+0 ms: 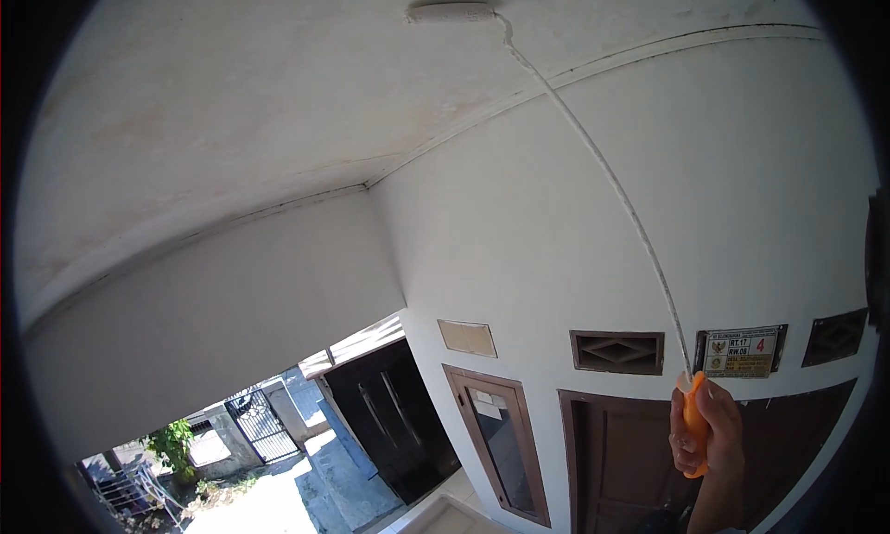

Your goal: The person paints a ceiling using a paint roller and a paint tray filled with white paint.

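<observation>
My right hand [712,430], raised at the lower right, is wrapped around the orange handle [693,432] of a paint roller. From the handle a long, thin, paint-coated rod [612,177] reaches up and to the left, looking curved in this wide view. At its far end the pale roller sleeve [452,13] lies against the off-white ceiling [250,98], with a dark shadow along its upper edge. The ceiling has faint blotchy, brownish patches. My left hand is out of view.
A white wall [519,237] meets the ceiling along a dark-stained trim. Below are a vent [616,352], a number plaque [742,351], a brown door [630,460] and a narrow window [501,441]. A black door [389,418] and sunlit yard with a gate [265,427] lie lower left.
</observation>
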{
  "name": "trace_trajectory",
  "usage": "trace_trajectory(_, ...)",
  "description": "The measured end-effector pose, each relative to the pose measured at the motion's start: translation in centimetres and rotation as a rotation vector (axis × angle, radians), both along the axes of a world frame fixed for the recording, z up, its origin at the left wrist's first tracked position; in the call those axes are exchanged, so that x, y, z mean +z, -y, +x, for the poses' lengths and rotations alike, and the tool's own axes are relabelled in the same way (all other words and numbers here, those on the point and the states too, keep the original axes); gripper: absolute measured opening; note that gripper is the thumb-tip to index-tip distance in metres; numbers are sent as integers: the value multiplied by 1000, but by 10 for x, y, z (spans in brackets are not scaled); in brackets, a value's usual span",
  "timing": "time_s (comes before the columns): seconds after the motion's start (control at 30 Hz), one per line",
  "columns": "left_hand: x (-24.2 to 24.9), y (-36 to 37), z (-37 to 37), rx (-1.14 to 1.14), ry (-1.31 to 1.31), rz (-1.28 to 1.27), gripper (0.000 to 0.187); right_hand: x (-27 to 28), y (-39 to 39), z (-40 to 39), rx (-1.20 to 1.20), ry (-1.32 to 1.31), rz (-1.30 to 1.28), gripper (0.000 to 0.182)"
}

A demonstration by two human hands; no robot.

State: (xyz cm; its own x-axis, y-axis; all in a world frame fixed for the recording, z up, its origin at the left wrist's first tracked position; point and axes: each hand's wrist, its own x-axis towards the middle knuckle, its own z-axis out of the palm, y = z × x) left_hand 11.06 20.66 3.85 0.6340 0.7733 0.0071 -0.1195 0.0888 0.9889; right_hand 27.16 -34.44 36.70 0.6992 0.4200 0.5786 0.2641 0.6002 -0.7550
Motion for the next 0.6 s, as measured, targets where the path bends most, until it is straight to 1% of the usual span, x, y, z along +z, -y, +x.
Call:
trace_trajectory(0.1,-2,-2,0,3,8,-3,61,-9,6,-8,8,-13,57,42)
trace_trajectory(0.3,-1,-6,10,-13,28,5,60,-2,-1,4,-29,-10,-20,42)
trace_trajectory(0.43,9,-13,18,-26,38,32,60,7,-5,18,2,21,-66,44)
trace_trajectory(0.53,15,-17,23,-26,53,45,60,7,-2,17,-12,-2,-65,43)
trace_trajectory(0.6,18,-20,26,-19,69,50,60,3,5,5,5,-29,-19,42)
